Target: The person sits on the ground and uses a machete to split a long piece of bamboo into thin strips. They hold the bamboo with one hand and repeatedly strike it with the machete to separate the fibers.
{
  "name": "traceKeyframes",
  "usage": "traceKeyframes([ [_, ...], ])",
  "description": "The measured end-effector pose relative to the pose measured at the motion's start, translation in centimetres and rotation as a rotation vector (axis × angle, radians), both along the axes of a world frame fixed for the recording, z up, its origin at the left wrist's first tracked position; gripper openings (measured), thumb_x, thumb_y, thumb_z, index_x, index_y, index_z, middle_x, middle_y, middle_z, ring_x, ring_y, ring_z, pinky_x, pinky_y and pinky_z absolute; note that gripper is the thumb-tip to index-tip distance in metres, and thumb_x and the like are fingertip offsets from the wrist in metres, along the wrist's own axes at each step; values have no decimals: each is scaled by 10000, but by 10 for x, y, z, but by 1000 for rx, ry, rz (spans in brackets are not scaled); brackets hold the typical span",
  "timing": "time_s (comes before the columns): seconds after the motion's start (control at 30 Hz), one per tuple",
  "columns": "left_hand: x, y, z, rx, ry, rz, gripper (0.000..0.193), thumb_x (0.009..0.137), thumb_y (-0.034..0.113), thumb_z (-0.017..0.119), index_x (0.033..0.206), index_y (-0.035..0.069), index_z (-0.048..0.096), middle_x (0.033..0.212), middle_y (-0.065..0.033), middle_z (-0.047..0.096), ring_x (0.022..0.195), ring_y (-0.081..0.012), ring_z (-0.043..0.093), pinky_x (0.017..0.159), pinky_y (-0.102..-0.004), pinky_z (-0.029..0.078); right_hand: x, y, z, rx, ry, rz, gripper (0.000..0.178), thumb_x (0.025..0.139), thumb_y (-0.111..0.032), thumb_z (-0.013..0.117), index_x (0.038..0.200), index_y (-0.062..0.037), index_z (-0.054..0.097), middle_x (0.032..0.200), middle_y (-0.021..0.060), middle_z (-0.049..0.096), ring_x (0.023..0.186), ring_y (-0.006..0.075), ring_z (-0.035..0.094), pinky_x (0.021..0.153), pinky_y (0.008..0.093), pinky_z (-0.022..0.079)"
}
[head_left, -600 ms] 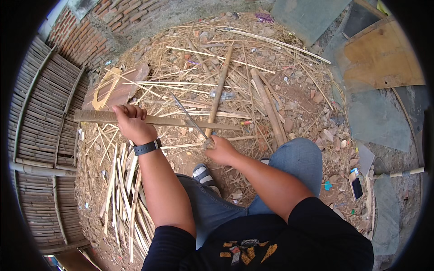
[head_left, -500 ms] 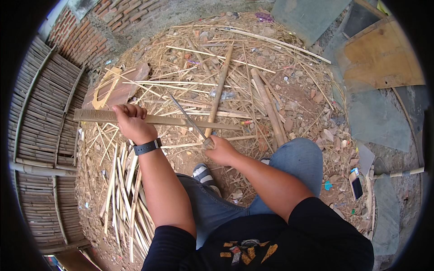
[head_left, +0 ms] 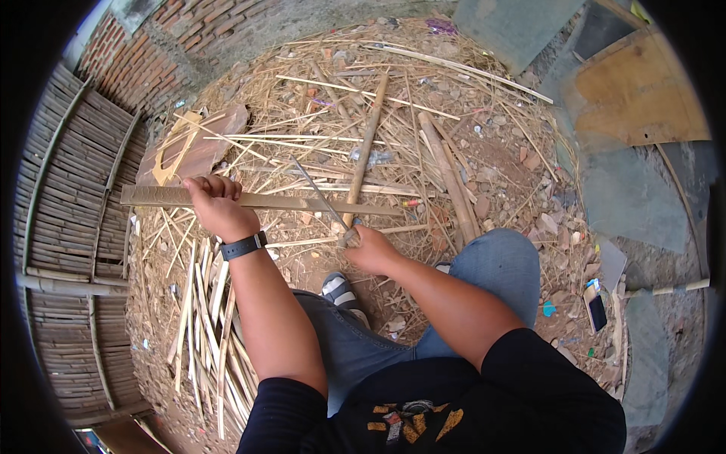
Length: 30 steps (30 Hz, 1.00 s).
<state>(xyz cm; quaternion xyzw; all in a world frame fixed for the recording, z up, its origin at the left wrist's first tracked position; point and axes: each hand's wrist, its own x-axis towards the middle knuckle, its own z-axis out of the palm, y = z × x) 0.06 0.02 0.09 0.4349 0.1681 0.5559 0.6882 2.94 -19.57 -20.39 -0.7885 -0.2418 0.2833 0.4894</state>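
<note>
My left hand (head_left: 224,213), with a dark watch on its wrist, is closed around a long flat bamboo slat (head_left: 156,196). The slat lies level across my front, its wide end to the left and its thinner end to the right. In my right hand (head_left: 372,250) is the handle of a long narrow-bladed knife (head_left: 311,184). Its blade slants up and to the left, crossing the slat right of my left hand. Blade and slat appear to touch where they cross. My right fingers hide most of the handle.
Bamboo poles (head_left: 369,144) and thin strips litter the rubble ground ahead. A pile of split strips (head_left: 215,333) lies by my left forearm. A woven bamboo wall (head_left: 72,181) stands left; grey sheets (head_left: 635,197) lie right, near a phone (head_left: 596,310).
The knife's blade has shifted slightly to the right along the slat and tilts a little more steeply. The slat and my left hand have barely moved.
</note>
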Motion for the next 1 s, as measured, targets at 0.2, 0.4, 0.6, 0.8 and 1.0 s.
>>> traceKeyframes([
  [0.2,3,-2,-2,64,-13,-33,343,1078,404,480,828,170,454,625,47,292,539,-101,259,522,-272,231,-3,-2,31,21,1,43,474,807,-214,711,1200,26,599,1051,266,689,987,386,678,859,437,526],
  [0.4,0,2,0,-8,-12,-7,349,1080,405,476,823,170,457,633,47,304,541,-101,264,526,-270,239,-1,0,15,40,15,5,529,799,-228,718,1212,72,580,1068,305,679,1027,434,668,876,457,532],
  [0.6,1,1,-1,35,-22,-32,348,1083,416,464,830,176,460,644,48,317,546,-103,269,530,-268,244,-3,-1,20,54,-26,18,525,793,-238,728,1195,67,585,1038,293,683,986,422,675,856,455,529],
  [0.8,0,1,-1,22,-29,-37,341,1082,421,468,841,179,470,642,47,318,548,-102,273,533,-266,244,-4,-3,27,80,34,5,461,794,-241,729,1123,52,593,973,281,679,935,422,674,813,468,520],
  [1.0,-1,2,-1,18,-25,-40,341,1084,417,463,840,179,462,641,47,317,542,-101,274,525,-265,243,-5,0,25,50,18,8,466,796,-239,730,1137,49,596,1002,285,684,961,421,678,832,464,528],
])
